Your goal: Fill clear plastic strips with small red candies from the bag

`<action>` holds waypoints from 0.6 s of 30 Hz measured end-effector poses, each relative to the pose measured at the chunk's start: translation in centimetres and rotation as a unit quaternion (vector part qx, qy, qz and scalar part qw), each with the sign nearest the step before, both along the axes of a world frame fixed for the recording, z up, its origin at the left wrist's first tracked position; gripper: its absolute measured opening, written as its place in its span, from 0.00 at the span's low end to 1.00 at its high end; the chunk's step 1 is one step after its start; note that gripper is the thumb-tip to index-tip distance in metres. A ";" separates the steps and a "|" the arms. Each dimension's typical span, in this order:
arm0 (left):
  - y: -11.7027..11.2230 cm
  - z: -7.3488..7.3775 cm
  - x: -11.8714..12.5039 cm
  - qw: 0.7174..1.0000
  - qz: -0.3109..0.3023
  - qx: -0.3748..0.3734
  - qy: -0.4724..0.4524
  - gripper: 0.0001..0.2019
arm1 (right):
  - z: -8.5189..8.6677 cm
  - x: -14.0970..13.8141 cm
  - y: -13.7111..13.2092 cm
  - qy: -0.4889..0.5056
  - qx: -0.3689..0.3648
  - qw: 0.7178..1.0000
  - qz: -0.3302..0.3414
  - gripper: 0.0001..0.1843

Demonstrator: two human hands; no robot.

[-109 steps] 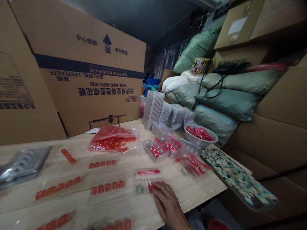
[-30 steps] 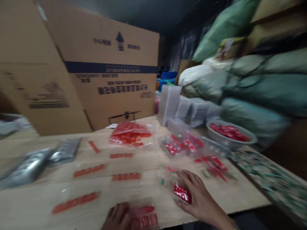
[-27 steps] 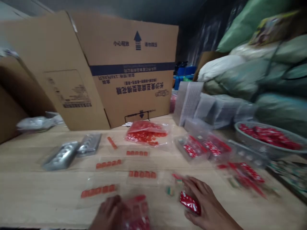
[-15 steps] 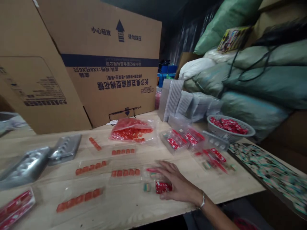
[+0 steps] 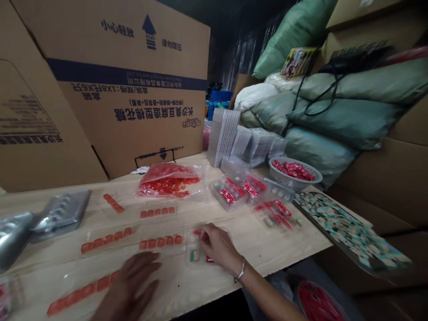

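At the near edge of the pale wooden worktable (image 5: 267,249), you are pressing your right hand (image 5: 217,247) palm-down on a small clear plastic blister tray (image 5: 195,249), the wrist with its thin silver bracelet (image 5: 240,271) angling in from the near right. Your fingers are curling loosely over the tray's red contents, resting on top rather than clenched; whether they are pinching anything cannot be told. The tray is lying near the table's front edge, just right of centre, with a small green-and-orange piece showing in its left pocket.

Your left hand (image 5: 129,290) is hovering low at the near left, blurred, fingers spread and released, its fingertips just beside a clear tray holding a row of orange-red blocks (image 5: 80,292). Whether it is touching the tray cannot be told.

Farther in, more clear trays of orange-red blocks (image 5: 160,243) are lying in rows, and a transparent bag of red pieces (image 5: 169,180) is sitting in front of a large brown cardboard box (image 5: 133,98). To the far right, a grey mesh basket of red wrapped items (image 5: 294,171) is standing beside stacks of empty clear trays (image 5: 234,142), with green sacks (image 5: 334,120) piled behind. Silver blister moulds (image 5: 60,214) are lying on the left.
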State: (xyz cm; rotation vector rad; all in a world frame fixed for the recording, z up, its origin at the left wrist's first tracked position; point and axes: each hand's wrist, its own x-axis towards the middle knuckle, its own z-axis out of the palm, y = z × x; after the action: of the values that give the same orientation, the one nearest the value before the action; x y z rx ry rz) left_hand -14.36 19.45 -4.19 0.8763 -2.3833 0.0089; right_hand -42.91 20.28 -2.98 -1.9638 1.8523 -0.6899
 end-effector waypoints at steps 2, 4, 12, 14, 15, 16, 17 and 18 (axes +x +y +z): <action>-0.3 -0.3 -5.3 0.995 -0.086 0.003 -0.054 0.14 | 0.2 0.1 -0.2 0.010 0.010 1.000 -0.006 0.08; -0.6 -0.4 -8.7 0.986 -0.112 0.033 -0.117 0.15 | 0.3 0.4 -0.4 0.028 0.018 0.999 -0.003 0.11; -1.2 -2.8 -8.2 0.990 -0.111 0.068 -0.056 0.18 | 0.5 -1.4 -1.2 -0.012 0.004 0.999 0.053 0.08; -1.2 -3.2 -7.9 0.992 -0.087 0.090 -0.005 0.20 | 0.3 -2.2 -1.3 -0.107 0.024 0.991 0.075 0.07; -1.2 -3.3 -8.0 0.991 -0.073 0.107 0.019 0.21 | 0.1 -2.4 -1.3 -0.152 0.043 0.983 0.096 0.06; -1.1 -3.5 -8.1 0.990 -0.059 0.125 0.040 0.22 | 0.0 -2.5 -1.4 -0.184 0.064 0.973 0.122 0.06; -1.1 -3.6 -8.2 0.987 -0.050 0.142 0.054 0.25 | -0.2 -2.4 -1.5 -0.199 0.085 0.965 0.150 0.06; -1.1 -3.7 -8.4 0.985 -0.044 0.154 0.062 0.27 | -0.3 -2.2 -1.6 -0.197 0.100 0.960 0.175 0.06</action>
State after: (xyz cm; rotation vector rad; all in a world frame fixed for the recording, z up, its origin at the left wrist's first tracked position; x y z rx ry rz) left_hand -22.75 18.35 -7.93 0.8789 -2.3393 -0.4465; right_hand -45.09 18.70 -3.29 -1.7975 1.2497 -0.6893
